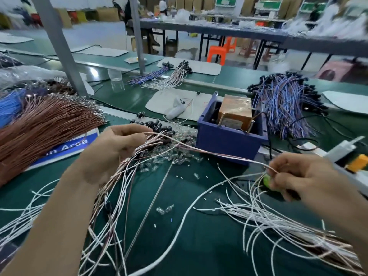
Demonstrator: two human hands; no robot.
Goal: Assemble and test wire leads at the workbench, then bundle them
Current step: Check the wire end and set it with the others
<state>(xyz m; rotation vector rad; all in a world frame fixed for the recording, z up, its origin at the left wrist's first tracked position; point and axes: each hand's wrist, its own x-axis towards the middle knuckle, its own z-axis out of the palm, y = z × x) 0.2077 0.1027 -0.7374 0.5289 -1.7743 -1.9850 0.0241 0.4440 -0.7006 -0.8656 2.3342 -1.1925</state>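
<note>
My left hand grips a bunch of pink-and-white wire leads with black caps at their far ends, held over the green bench. One lead stretches from that bunch to my right hand, which pinches its end. A small green object shows under the right fingers; what it is I cannot tell. Loose white and pink leads lie on the mat below my right hand. Small clear bulbs are scattered beyond the bunch.
A blue box holding a brown transformer stands straight ahead. A thick brown wire pile lies at left, a blue-purple lead pile at back right. A grey post rises at the left. White device with a yellow part at right.
</note>
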